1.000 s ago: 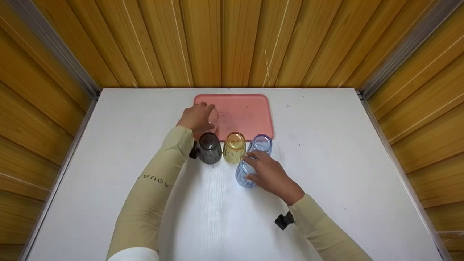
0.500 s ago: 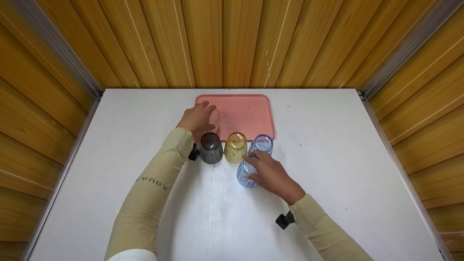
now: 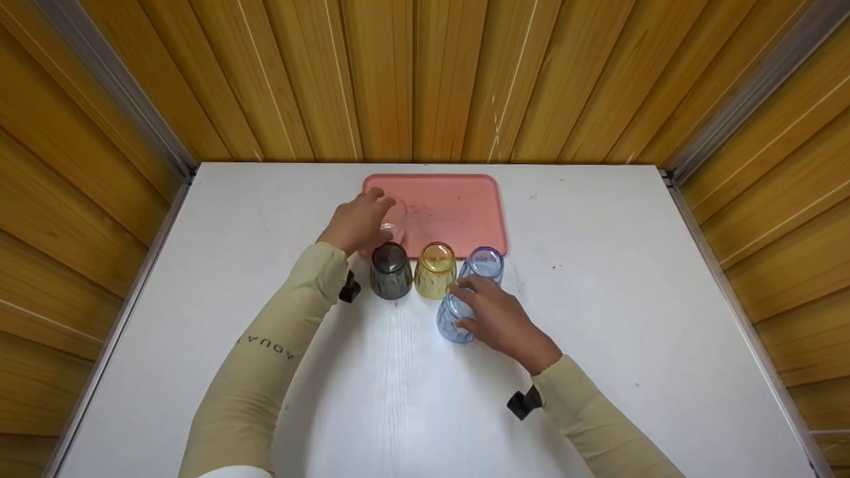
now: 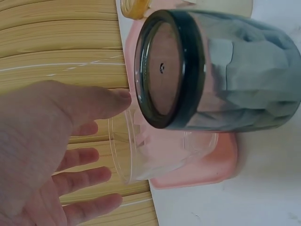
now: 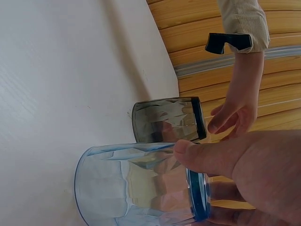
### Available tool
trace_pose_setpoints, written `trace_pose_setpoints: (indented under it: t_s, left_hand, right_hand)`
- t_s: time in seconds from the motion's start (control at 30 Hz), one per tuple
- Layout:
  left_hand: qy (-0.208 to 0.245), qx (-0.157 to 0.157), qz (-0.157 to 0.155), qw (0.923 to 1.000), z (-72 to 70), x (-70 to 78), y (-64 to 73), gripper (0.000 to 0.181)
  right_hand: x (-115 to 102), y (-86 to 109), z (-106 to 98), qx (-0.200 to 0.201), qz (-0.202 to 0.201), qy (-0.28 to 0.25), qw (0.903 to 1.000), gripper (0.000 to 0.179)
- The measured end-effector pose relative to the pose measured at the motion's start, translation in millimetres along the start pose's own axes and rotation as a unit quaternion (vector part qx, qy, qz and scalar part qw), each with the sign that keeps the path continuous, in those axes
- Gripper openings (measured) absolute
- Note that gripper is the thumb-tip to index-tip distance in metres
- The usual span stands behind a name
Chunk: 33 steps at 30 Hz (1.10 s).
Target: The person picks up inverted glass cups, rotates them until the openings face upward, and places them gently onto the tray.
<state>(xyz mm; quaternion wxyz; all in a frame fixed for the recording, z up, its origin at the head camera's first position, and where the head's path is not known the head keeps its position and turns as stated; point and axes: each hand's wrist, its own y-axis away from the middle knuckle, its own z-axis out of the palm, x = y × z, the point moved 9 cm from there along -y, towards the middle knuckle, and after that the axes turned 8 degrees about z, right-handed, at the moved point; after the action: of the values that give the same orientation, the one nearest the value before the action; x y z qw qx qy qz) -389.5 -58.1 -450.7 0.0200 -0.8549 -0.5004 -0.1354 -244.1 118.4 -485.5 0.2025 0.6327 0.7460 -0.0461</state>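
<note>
A clear glass (image 3: 400,216) stands mouth up on the left part of the pink tray (image 3: 458,212). My left hand (image 3: 355,219) is beside it; in the left wrist view the fingers are spread and loose, with the thumb close to the rim. Nearest me on the table, an upside-down blue glass (image 3: 451,325) has my right hand (image 3: 498,322) on its upper end, thumb and fingers gripping around the base. Behind that stand an upside-down dark grey glass (image 3: 390,275), an amber glass (image 3: 435,272) and a second blue glass (image 3: 488,262), in a row.
The row of glasses stands along the tray's front edge. A white table (image 3: 597,299) holds everything, with wood-look panel walls (image 3: 438,79) at the back and both sides. A black wrist mount (image 3: 524,403) sits on the right sleeve.
My left hand has drawn slightly left from the clear glass, so more of the glass shows. The right hand and blue glass have stayed put. The head view has shifted a little.
</note>
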Motion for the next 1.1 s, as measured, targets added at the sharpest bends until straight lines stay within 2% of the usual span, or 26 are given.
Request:
trace_pose_setpoints:
  t_s: [0.17,0.4,0.63,0.97,1.1]
  left_hand:
    - [0.0,0.006,0.009,0.9999,-2.1,4.2,6.5,0.058]
    - [0.008,0.017,0.037,0.9991,-2.0,13.6,14.7,0.055]
    - [-0.004,0.037,0.07,0.9969,-1.7,20.4,22.0,0.051]
    - [0.004,0.015,0.062,0.998,1.4,28.2,31.6,0.051]
    - [0.002,0.011,0.072,0.9974,3.7,30.4,35.4,0.047]
  right_hand:
    - [0,0.1,0,-0.001,-0.004,-0.002,1.0,0.063]
    - [0,0.0,1,-0.002,0.0,-0.004,1.0,0.063]
    - [-1,0.5,0,0.001,-0.004,0.004,1.0,0.063]
    - [0,-1.4,1,-0.007,0.002,0.002,1.0,0.064]
    - [-1,-1.7,2,-0.012,0.0,0.005,0.9999,0.064]
